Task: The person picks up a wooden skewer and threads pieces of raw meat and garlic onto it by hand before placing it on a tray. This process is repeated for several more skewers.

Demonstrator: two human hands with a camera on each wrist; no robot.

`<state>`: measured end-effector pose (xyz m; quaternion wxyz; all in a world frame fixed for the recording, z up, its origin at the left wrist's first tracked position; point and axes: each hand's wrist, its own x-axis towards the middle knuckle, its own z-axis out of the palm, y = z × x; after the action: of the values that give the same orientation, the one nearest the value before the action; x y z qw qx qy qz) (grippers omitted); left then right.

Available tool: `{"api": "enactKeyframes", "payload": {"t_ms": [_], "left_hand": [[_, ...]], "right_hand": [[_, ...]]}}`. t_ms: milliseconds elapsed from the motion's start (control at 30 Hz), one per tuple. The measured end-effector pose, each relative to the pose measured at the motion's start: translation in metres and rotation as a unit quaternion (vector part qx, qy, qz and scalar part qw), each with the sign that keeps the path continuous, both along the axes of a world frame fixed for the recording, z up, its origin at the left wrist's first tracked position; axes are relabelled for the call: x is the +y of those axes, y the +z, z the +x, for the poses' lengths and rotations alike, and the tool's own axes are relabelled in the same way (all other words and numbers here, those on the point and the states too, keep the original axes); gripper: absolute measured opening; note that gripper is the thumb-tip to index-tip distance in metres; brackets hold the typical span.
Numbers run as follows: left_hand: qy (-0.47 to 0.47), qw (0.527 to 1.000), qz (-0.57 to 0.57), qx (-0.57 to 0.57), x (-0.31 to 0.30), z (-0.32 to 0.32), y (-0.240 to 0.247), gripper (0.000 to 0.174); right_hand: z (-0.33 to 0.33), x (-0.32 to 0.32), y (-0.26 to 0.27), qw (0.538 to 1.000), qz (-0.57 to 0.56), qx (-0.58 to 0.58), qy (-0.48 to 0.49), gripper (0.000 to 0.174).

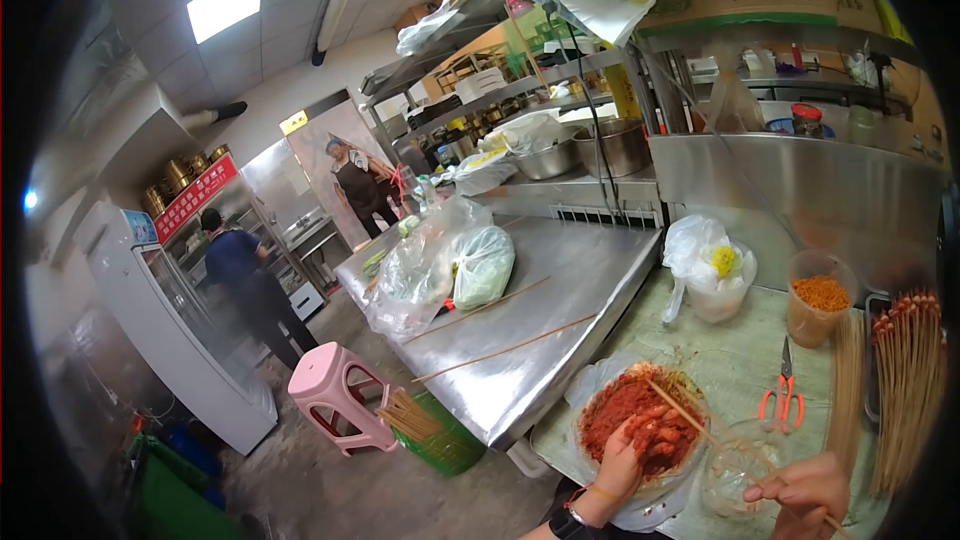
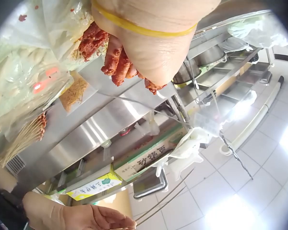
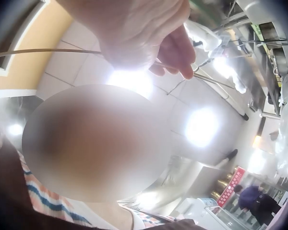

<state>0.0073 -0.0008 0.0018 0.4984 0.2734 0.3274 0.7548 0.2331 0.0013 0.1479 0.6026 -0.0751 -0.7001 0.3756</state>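
At the lower right of the head view, a coarse red mixture (image 1: 618,412) is seen in a plastic-lined bowl (image 1: 575,435). The left hand (image 1: 615,465) is sunk into it, its fingertips coated red; whether a piece is gripped there cannot be told. Thin wooden sticks (image 1: 681,407) are pinched between the fingers and thumb of the right hand (image 1: 805,492), at the bottom right, their far ends over the mixture. The step in hand is judged to be the handling of the mixture with the fingers; for the next move, the stick ends need to be guided clear of the fingertips. Orange-handled scissors (image 1: 787,402) are placed to the right of the bowl, with loaded skewers (image 1: 905,385) at the far right edge.
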Motion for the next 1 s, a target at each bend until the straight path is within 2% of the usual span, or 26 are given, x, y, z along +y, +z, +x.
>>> {"api": "enactKeyframes", "payload": {"t_ms": [300, 733, 800, 833, 900, 967, 1000], "left_hand": [[-0.033, 0.999, 0.022, 0.0, 0.001, -0.006, -0.01, 0.034], [-0.033, 0.999, 0.021, -0.004, 0.001, -0.004, -0.008, 0.032], [-0.019, 1.0, 0.02, -0.001, 0.003, -0.004, -0.008, 0.031], [-0.008, 1.0, 0.017, 0.001, 0.004, -0.002, -0.006, 0.029], [-0.005, 1.0, -0.009, -0.002, 0.003, -0.006, 0.001, 0.027], [-0.005, 0.999, -0.035, 0.004, 0.003, -0.009, 0.012, 0.023], [0.016, 0.997, -0.081, 0.002, 0.002, -0.008, 0.026, 0.023]], "right_hand": [[-0.001, 0.004, 0.003, 0.999, -0.014, 0.04, -0.01, 0.048], [0.0, 0.004, -0.002, 0.999, 0.019, 0.026, -0.027, 0.051], [-0.001, 0.004, 0.0, 0.998, 0.043, 0.045, -0.01, 0.039], [-0.003, 0.005, -0.003, 0.998, 0.041, 0.042, -0.013, 0.039], [-0.007, 0.005, -0.018, 0.993, 0.031, 0.093, -0.073, 0.035], [-0.004, 0.003, -0.014, 0.989, 0.045, 0.064, -0.124, 0.044], [0.003, 0.006, -0.012, 0.991, 0.062, 0.04, -0.115, 0.043]]}}
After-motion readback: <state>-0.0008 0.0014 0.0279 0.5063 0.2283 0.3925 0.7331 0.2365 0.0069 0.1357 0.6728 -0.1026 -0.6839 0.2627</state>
